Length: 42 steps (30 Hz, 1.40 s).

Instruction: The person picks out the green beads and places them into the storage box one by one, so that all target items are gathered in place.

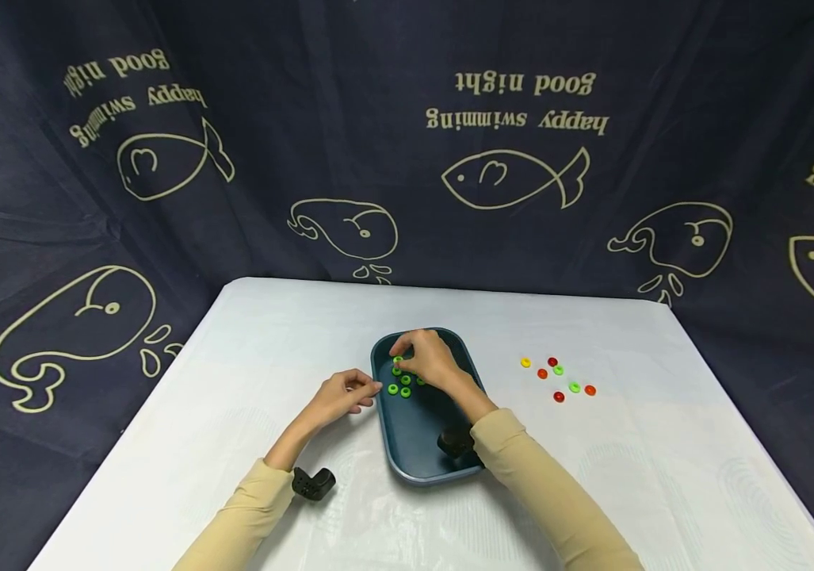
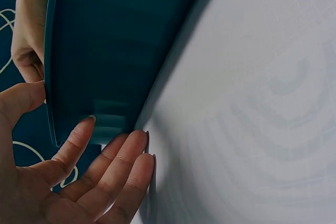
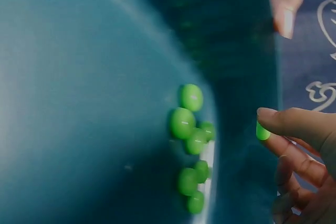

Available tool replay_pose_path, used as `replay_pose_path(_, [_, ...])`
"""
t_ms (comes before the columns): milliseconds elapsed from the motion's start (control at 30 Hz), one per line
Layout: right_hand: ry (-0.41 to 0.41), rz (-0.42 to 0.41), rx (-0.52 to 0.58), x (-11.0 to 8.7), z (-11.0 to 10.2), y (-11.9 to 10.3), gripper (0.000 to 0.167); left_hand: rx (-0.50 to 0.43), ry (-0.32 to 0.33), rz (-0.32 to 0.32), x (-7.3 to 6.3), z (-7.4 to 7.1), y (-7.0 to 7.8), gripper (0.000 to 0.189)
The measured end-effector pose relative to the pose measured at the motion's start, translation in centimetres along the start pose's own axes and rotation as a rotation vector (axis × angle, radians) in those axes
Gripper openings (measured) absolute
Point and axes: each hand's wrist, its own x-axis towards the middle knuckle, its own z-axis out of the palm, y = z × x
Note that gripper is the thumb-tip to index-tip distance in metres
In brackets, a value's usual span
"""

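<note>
A dark blue-green tray (image 1: pixel 414 436) stands lengthwise on the white table. My right hand (image 1: pixel 431 358) is over its far end and pinches a small green bead (image 3: pixel 262 131) between thumb and index finger. Below that hand, several green ring-shaped beads (image 1: pixel 405 392) lie on the tray floor, clustered along its edge in the right wrist view. My left hand (image 1: pixel 338 396) is at the tray's left side. Its thumb tip touches the rim, while the index fingertip (image 2: pixel 86 124) lies against the outer wall and the other fingers are loosely extended near the table.
To the right of the tray, small beads lie scattered on the table (image 1: pixel 663 476): a yellow bead (image 1: pixel 525 362), red ones (image 1: pixel 559 396), orange ones (image 1: pixel 590 390) and green ones (image 1: pixel 575 387). A dark printed cloth (image 1: pixel 407 119) hangs behind the table.
</note>
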Motion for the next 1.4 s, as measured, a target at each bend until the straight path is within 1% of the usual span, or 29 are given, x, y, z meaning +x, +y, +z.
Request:
replay_pose_path(67, [-0.023, -0.007, -0.022, 0.0, 0.6, 0.2, 0.017, 0.000, 0.002, -0.001, 0.2, 0.0, -0.4, 0.037])
replay_pose_path(200, [-0.062, -0.029, -0.058, -0.1, 1.6, 0.5, 0.016, -0.006, 0.001, -0.006, 0.3, 0.0, -0.7, 0.038])
replay_pose_path(333, [-0.079, -0.038, -0.072, -0.2, 2.3, 0.7, 0.015, -0.007, -0.003, -0.006, 0.2, 0.0, -0.4, 0.037])
replay_pose_path(400, [-0.077, -0.044, -0.085, -0.1, 2.5, 0.7, 0.014, -0.009, -0.007, -0.005, -0.2, 0.0, 0.2, 0.036])
replay_pose_path(567, [-0.083, -0.055, -0.103, 0.0, 3.0, 0.8, 0.015, -0.007, -0.023, -0.004, -1.6, -0.3, 2.6, 0.032])
replay_pose_path(633, [-0.085, -0.056, -0.104, 0.1, 3.1, 0.8, 0.015, -0.004, -0.024, -0.001, -2.1, -0.4, 3.2, 0.032])
replay_pose_path(733, [-0.086, -0.061, -0.107, 0.0, 3.2, 0.8, 0.015, 0.003, -0.010, 0.004, -1.4, -0.3, 2.0, 0.033])
replay_pose_path(833, [-0.087, -0.064, -0.116, 0.0, 3.3, 0.9, 0.015, -0.005, -0.012, 0.004, -1.1, -0.2, 1.6, 0.035])
replay_pose_path(867, [-0.087, -0.066, -0.117, 0.0, 3.3, 0.9, 0.015, -0.003, -0.012, 0.002, -1.0, -0.2, 1.5, 0.035])
replay_pose_path(967, [-0.086, -0.066, -0.115, 0.0, 3.3, 0.9, 0.015, -0.011, -0.025, -0.003, -1.5, -0.3, 2.5, 0.033])
replay_pose_path(1033, [-0.087, -0.065, -0.112, 0.0, 3.3, 0.9, 0.015, -0.010, -0.019, -0.004, -1.2, -0.2, 1.9, 0.034])
replay_pose_path(1200, [-0.092, -0.063, -0.109, 0.0, 3.2, 0.8, 0.015, -0.001, 0.005, -0.003, -0.1, 0.0, -0.1, 0.036])
replay_pose_path(1300, [-0.090, -0.065, -0.100, 0.0, 3.1, 0.8, 0.015, -0.004, 0.007, 0.001, 0.3, 0.0, -0.6, 0.037])
replay_pose_path(1400, [-0.076, -0.064, -0.086, -0.1, 2.7, 0.7, 0.014, -0.014, -0.001, 0.002, 0.3, 0.0, -0.7, 0.037])
